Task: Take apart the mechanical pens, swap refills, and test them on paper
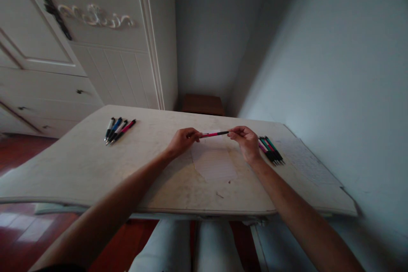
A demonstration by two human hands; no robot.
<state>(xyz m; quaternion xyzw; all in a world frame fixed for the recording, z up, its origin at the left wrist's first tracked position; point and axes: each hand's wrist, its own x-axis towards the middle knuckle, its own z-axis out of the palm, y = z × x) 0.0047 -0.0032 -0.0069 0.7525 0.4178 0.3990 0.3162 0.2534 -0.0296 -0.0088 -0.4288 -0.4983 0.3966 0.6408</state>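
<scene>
Pink and black, a slim pen [216, 134] is held nearly level above the pale tabletop [79, 170], over the far part of a loose sheet [215, 165]. Its long axis runs from side to side, clip end to the left and black end to the right, so it lies directly between the two sets of fingers, neither hand clearly nearer. Fingers of the left hand [184, 140] pinch the clip end; those of the right hand [246, 141] close on the black end, whose very tip is hidden from this side of the room. Four pens [117, 131] lie fanned well apart from the left hand, while a row of coloured pens [270, 150] rests just beside the right wrist. Farther right, a written sheet [306, 159] lies near the wall [344, 72]. Beyond the tabletop stand a white cabinet [111, 68] and a low brown piece of furniture [203, 104].
</scene>
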